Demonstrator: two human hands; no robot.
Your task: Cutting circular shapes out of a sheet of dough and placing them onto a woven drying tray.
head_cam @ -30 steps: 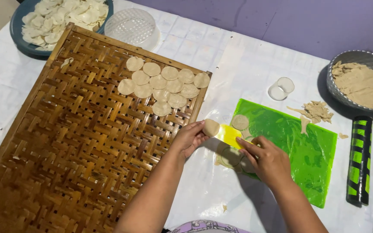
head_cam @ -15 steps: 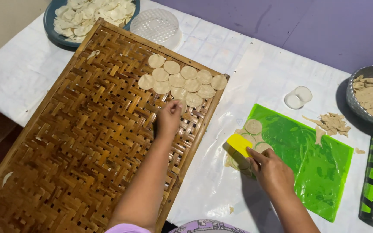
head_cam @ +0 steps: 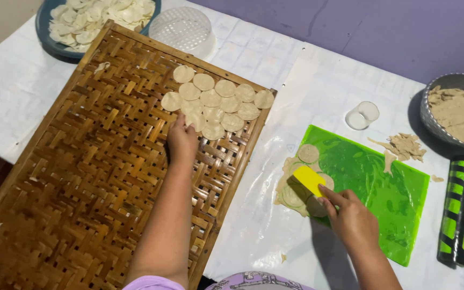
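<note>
My left hand lies palm down on the woven bamboo tray, fingers together, just below a cluster of several round dough discs laid on the tray. Whether a disc is under the hand is hidden. My right hand grips a yellow scraper at the left edge of a green mat, where rolled dough with cut circles lies. One cut disc sits on the mat above the scraper.
A blue bowl of dough discs and a clear plastic lid stand at the back left. A small clear round cutter, dough scraps, a grey bowl of dough and a green-black rolling pin lie at the right.
My left hand carried a dough disc from the mat over to the tray and now rests beside the disc cluster. My right hand stayed on the scraper.
</note>
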